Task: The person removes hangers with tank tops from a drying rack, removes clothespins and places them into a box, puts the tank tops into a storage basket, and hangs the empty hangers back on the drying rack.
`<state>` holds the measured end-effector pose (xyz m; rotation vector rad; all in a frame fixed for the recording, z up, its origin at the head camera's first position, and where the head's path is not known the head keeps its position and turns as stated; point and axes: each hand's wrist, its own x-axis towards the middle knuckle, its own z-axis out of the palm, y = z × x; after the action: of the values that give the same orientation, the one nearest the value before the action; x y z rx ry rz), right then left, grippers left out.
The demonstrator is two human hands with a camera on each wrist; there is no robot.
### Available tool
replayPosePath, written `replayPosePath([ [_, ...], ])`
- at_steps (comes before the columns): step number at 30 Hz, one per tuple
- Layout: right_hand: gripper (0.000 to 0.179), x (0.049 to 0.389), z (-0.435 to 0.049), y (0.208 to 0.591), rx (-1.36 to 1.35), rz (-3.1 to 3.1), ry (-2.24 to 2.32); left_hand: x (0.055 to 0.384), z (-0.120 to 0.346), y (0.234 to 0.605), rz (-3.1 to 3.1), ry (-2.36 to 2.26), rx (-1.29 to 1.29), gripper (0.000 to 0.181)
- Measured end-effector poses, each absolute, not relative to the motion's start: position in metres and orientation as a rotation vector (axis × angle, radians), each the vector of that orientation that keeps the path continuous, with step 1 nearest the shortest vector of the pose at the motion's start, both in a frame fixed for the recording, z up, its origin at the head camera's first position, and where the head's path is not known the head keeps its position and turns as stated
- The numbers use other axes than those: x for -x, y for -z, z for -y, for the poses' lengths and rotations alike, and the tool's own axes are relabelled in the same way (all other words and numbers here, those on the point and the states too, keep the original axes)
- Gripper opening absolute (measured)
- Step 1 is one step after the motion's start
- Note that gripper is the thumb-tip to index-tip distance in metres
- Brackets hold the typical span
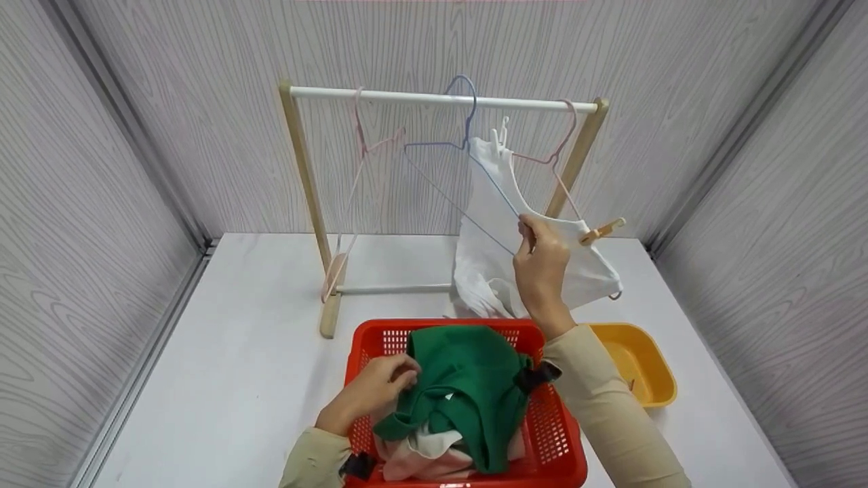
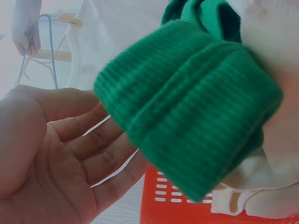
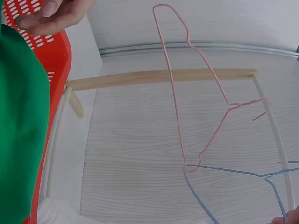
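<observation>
My right hand point(image 1: 544, 264) pinches the right end of a blue hanger point(image 1: 468, 126), whose hook is over the rack's white bar point(image 1: 407, 97). Just behind that hand hangs a white sleeveless top point(image 1: 488, 203) on a pink hanger point(image 1: 568, 135), with a white clothespin point(image 1: 500, 137) and an orange clothespin point(image 1: 602, 232) at its shoulders. My left hand point(image 1: 376, 390) is over the basket's left side, its fingers loosely bent beside a green garment point(image 1: 468, 359). The left wrist view shows the green ribbed edge point(image 2: 187, 102) at those fingertips; whether they touch cannot be told.
A red basket point(image 1: 566, 440) holds the green garment over pink and white cloth point(image 1: 427, 454). Right of it stands a yellow tray point(image 1: 654, 366). A bare pink hanger point(image 1: 363, 146) hangs at the rack's left, near its wooden post point(image 1: 305, 163). Patterned walls enclose the white table point(image 1: 224, 379).
</observation>
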<state>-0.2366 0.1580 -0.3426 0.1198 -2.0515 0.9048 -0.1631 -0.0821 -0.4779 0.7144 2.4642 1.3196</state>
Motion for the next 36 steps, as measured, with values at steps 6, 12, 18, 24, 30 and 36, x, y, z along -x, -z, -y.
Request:
replayPosePath([
  [6, 0.015, 0.244, -0.153, 0.347, -0.111, 2.056, -0.913, 0.163, 0.081, 0.478, -2.467, -1.328, -0.714, 0.021],
  [12, 0.015, 0.247, -0.146, 0.354, -0.078, 2.081, -0.918, 0.163, 0.08, 0.477, -2.459, -1.322, -0.702, 0.022],
  [18, 0.015, 0.246, -0.141, 0.363, -0.063, 2.12, -0.904, 0.163, 0.08, 0.477, -2.451, -1.314, -0.675, 0.023],
  [24, 0.016, 0.241, -0.137, 0.369, -0.101, 2.143, -0.885, 0.163, 0.08, 0.479, -2.463, -1.292, -0.669, 0.023],
  [30, 0.016, 0.235, -0.139, 0.374, -0.154, 2.177, -0.902, 0.163, 0.08, 0.48, -2.472, -1.291, -0.688, 0.023],
  [36, 0.014, 0.232, -0.144, 0.379, -0.21, 2.161, -0.886, 0.164, 0.079, 0.48, -2.486, -1.292, -0.716, 0.022],
])
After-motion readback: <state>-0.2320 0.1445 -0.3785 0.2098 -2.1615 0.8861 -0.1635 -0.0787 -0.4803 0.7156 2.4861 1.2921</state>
